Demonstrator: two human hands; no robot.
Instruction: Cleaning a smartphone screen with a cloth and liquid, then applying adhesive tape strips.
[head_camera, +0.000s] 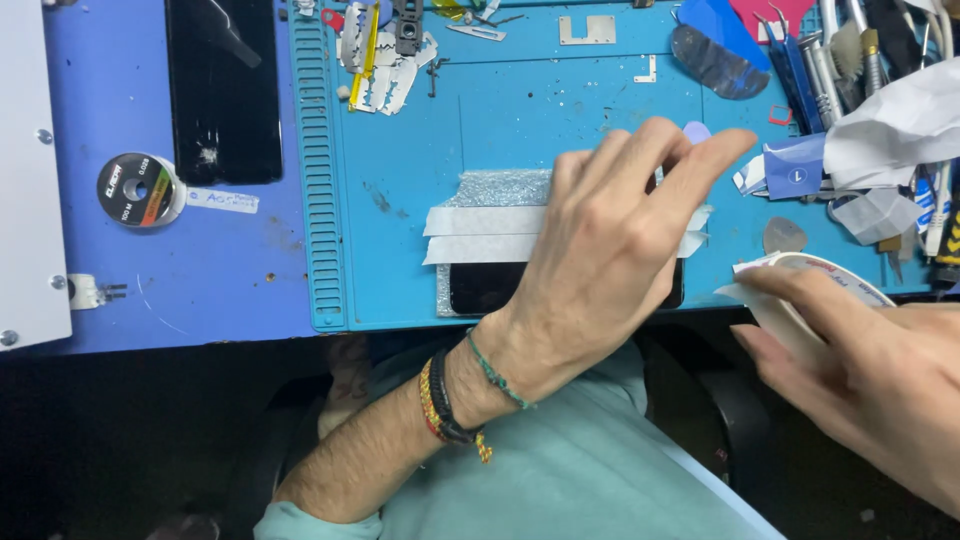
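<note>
A dark phone (490, 287) lies on a blue work mat (520, 110), near its front edge, with a glittery silver sheet (500, 188) at its far end. Two strips of white tape (480, 233) run across it. My left hand (620, 240) lies flat over the right part of the phone and tape, fingers stretched out and pressing down. My right hand (870, 370) is at the mat's front right corner and grips a white roll of tape (800, 285).
A black phone screen (223, 90) and a small wire spool (138, 189) lie on the darker blue pad at left. Razor blades (380, 70) and metal parts sit at the mat's back. Tweezers, tools and crumpled white paper (890, 120) crowd the right side.
</note>
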